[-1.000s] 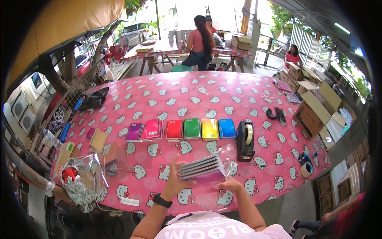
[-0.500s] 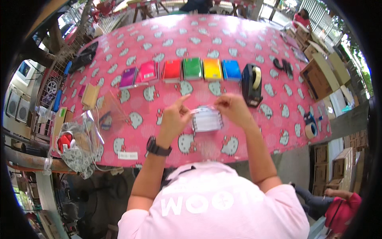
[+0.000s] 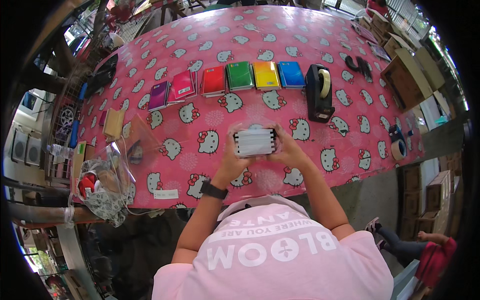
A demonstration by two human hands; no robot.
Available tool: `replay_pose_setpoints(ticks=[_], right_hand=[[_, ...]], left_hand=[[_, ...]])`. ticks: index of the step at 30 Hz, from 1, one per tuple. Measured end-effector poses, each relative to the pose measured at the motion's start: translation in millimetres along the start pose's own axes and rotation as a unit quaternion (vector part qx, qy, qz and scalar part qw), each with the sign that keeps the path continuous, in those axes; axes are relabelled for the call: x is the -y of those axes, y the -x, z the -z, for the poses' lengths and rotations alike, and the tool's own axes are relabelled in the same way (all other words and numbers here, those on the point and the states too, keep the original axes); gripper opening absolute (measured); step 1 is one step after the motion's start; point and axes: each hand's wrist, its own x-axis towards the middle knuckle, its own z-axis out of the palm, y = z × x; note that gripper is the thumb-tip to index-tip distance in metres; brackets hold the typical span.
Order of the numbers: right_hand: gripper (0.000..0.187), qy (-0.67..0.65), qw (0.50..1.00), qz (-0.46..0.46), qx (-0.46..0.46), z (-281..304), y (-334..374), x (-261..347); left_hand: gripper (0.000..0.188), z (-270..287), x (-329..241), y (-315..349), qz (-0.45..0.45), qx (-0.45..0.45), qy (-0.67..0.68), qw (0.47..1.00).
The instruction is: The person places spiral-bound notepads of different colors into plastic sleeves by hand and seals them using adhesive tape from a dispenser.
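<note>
Between my two hands is a stack of small notebooks [image 3: 255, 143], white page edges facing up and black spiral bindings along both sides. My left hand [image 3: 233, 159], with a black watch on its wrist, grips the stack's left side. Against the right side presses my right hand [image 3: 287, 149], its fingers curled around the edge. Something clear and shiny, seemingly plastic film, shows at the far edge of the stack. Beyond it lies a row of notebooks: purple [image 3: 159, 95], pink [image 3: 183, 86], red [image 3: 214, 81], green [image 3: 240, 76], yellow [image 3: 266, 75] and blue [image 3: 291, 74].
A black tape dispenser [image 3: 319, 95] stands right of the row. Farther right are a tape roll [image 3: 398, 149] and cardboard boxes [image 3: 407, 80]. Clear plastic sheeting [image 3: 155, 132] and a cluttered bag [image 3: 105, 187] lie left on the pink table [image 3: 210, 192]. A person [image 3: 435, 257] sits lower right.
My hands were at the stack's far edge, fingers pinched near clear film. They have come down to its two sides and grip it. The view has shifted slightly.
</note>
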Motion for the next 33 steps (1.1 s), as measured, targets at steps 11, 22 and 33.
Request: replay_pose_setpoints(ticks=[11, 22, 33], right_hand=[[0.063, 0.223, 0.972, 0.064, -0.037, 18.8, 10.5, 27.6], [0.054, 0.361, 0.916, 0.168, 0.057, -2.8, 4.2, 33.0], [0.055, 0.424, 0.880, 0.154, 0.149, -1.3, -6.7, 43.2]], left_hand=[[0.076, 44.6, -47.6, -9.2, 0.014, -0.139, -0.032, 0.990], [0.017, 87.8, -67.1, -21.2, -0.171, -0.180, -0.204, 0.947], [0.060, 49.3, -22.7, 34.5, -0.105, 0.020, -0.320, 0.941]])
